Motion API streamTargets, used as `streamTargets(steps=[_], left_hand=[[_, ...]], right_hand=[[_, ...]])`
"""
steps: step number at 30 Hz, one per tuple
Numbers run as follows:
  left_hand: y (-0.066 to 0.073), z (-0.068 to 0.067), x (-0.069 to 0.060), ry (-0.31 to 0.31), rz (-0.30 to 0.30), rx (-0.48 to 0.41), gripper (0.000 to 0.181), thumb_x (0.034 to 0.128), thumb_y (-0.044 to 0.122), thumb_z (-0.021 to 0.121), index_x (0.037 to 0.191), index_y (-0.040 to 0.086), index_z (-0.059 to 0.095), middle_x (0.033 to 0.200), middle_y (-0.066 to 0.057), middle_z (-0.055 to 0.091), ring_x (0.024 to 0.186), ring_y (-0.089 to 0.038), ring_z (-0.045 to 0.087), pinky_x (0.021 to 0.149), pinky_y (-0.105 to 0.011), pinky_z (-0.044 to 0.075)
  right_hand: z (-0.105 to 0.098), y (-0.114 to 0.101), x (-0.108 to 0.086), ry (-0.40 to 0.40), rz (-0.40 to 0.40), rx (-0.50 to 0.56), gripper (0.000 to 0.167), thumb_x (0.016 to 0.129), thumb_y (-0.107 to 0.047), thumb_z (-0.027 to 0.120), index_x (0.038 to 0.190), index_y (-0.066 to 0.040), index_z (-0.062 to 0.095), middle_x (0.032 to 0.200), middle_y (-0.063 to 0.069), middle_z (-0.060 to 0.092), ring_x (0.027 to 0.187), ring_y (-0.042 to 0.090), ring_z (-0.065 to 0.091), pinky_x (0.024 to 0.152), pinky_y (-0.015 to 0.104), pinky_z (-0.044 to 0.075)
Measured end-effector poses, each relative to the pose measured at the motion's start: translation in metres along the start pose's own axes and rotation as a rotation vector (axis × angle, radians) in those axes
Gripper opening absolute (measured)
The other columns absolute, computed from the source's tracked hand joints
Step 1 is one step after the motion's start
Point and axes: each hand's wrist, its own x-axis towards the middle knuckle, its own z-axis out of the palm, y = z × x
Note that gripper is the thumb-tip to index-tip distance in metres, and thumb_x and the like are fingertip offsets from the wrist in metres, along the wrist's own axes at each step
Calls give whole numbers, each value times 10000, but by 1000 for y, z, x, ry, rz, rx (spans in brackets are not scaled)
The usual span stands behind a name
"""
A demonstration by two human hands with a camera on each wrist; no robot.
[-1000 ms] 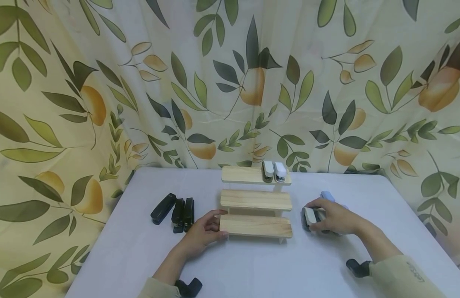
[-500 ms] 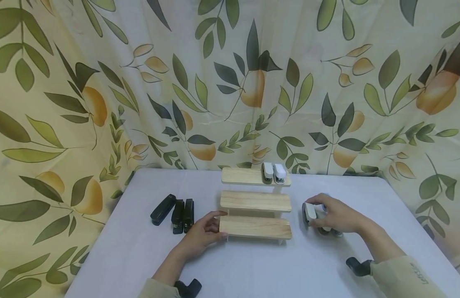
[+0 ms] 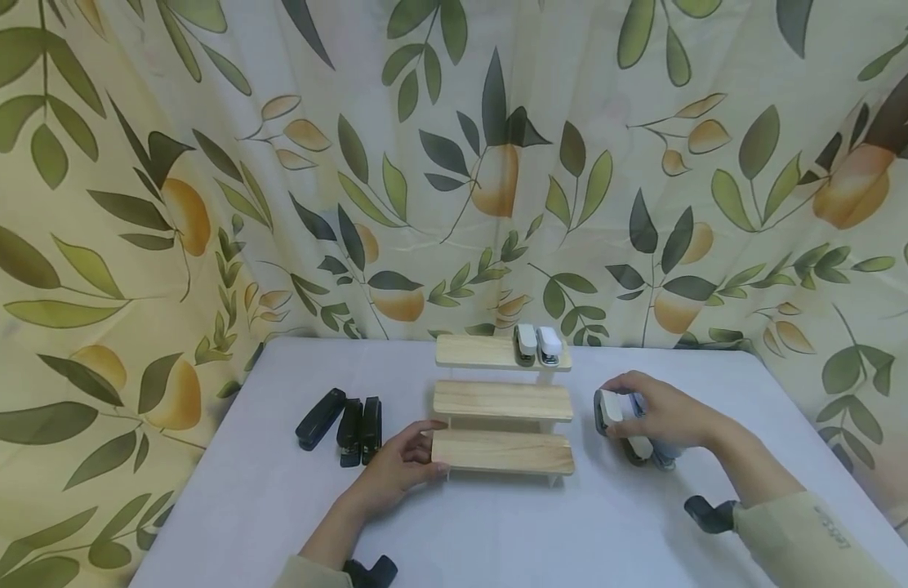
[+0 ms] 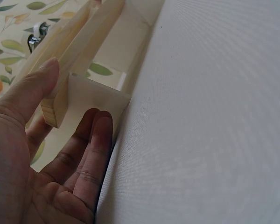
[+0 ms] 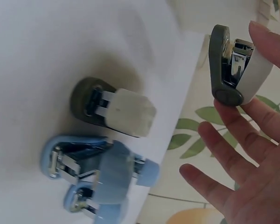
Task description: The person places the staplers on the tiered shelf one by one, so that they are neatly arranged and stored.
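**Stepped stand [image 3: 502,399] at centre, neighbours on both sides**

A curtain [image 3: 454,265] hangs behind the table [image 3: 498,539]. On the stand's rear tier, toward its right end, sit two side-by-side staplers [image 3: 526,341]. Left of the stand — three close-set staplers [image 3: 349,431] on the table. The left hand [image 3: 398,469] grips the front tier's left end. Right of the stand — the right hand [image 3: 674,416] holds one stapler [image 5: 256,77], with more staplers [image 5: 115,172] on the table nearby.

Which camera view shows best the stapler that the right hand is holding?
The right wrist view: the held stapler is large and seen from the side. The head view shows it small, partly covered by the right hand; the left wrist view lacks it.
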Motion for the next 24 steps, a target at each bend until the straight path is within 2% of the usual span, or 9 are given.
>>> streamTargets(steps=[11, 17, 24], left_hand=[[0, 1, 0, -1, 6, -12, 644, 871, 364, 837, 1447, 350, 549, 1201, -56, 657, 1034, -199, 686, 876, -285, 555], [0, 1, -1, -4, 9, -8, 644, 876, 340, 838, 1451, 334, 549, 1200, -56, 652, 1028, -203, 684, 865, -272, 556], [0, 1, -1, -2, 14, -5, 647, 875, 347, 838, 1452, 333, 547, 1194, -59, 653, 1029, -201, 684, 866, -268, 557]], right_hand=[[-19, -13, 0, 44, -80, -18, 788, 805, -478, 862, 1393, -43, 569, 1420, 222, 581, 1334, 491, 525, 1048, 702, 423], [-28, -22, -1, 56, -61, -26, 793, 820, -509, 843, 1408, -56, 563, 1434, 228, 566, 1337, 487, 524, 1031, 706, 439], [-35, -34, 0, 76, -82, -25, 776, 827, -497, 845, 1404, -55, 573, 1422, 211, 576, 1336, 468, 525, 1030, 729, 422]])
